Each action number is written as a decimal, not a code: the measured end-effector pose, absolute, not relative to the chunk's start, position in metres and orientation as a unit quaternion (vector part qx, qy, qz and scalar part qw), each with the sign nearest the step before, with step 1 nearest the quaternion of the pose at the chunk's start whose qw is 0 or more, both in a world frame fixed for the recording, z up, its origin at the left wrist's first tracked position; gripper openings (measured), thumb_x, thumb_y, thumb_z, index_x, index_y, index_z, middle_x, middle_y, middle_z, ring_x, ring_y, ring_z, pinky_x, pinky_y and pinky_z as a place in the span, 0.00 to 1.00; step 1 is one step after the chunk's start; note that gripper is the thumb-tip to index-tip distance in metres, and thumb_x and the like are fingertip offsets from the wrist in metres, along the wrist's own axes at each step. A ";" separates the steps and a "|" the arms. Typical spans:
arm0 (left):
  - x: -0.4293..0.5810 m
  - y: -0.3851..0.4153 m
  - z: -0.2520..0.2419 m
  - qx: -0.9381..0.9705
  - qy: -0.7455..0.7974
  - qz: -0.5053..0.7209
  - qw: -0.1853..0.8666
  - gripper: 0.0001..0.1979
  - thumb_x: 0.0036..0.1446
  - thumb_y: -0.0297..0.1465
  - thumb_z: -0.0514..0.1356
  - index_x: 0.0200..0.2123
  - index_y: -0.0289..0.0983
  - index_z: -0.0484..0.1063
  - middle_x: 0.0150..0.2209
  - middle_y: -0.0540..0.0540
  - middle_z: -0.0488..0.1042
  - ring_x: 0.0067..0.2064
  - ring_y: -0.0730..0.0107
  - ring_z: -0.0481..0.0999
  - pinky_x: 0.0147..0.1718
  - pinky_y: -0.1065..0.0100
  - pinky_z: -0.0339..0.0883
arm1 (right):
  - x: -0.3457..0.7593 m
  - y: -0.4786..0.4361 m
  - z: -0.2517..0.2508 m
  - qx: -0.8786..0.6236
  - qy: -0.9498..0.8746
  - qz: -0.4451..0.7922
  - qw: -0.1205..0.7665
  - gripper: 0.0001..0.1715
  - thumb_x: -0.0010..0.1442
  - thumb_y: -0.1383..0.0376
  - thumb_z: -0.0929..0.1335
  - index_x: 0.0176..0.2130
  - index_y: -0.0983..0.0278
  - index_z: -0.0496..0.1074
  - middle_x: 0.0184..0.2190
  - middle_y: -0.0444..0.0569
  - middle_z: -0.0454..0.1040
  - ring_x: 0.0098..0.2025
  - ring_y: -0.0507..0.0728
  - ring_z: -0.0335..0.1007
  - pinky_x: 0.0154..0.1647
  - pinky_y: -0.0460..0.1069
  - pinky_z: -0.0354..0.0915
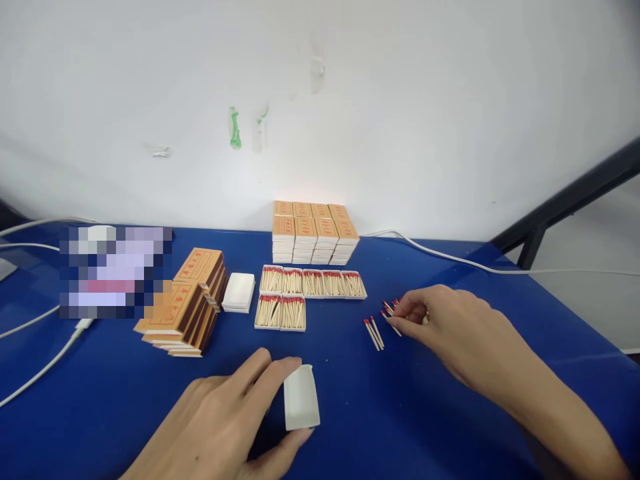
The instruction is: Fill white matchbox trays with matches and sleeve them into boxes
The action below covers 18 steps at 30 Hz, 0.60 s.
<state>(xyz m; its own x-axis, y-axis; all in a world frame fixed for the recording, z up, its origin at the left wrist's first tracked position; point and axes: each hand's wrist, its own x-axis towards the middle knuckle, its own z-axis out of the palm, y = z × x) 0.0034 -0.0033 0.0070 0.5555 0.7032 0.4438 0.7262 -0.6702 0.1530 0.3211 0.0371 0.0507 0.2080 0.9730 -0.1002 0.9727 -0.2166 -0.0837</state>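
An empty white matchbox tray is held at its two ends between the thumb and fingers of my left hand, near the front of the table. At the right, my right hand has its thumb and fingertips pinched on red-tipped matches lying on the tabletop; the fingers partly hide that small pile. Just left of those fingertips lie a few loose matches. Beyond the hands, trays full of matches form a row, with two more filled trays in front of its left end.
Closed orange matchboxes are stacked against the wall. More matchboxes stand in leaning stacks at left, beside stacked white trays. A blurred-out object and white cables lie far left. Another cable crosses the back right.
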 end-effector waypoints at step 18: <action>-0.004 -0.008 -0.002 -0.889 -0.412 -0.200 -0.018 0.22 0.78 0.50 0.55 0.63 0.46 0.76 0.51 0.46 0.87 0.37 0.58 0.91 0.30 0.62 0.84 | 0.329 0.034 0.050 -0.749 -0.656 0.083 0.049 0.16 0.70 0.49 0.69 0.40 0.52 0.83 0.36 0.47 0.85 0.36 0.63 0.81 0.32 0.52 0.62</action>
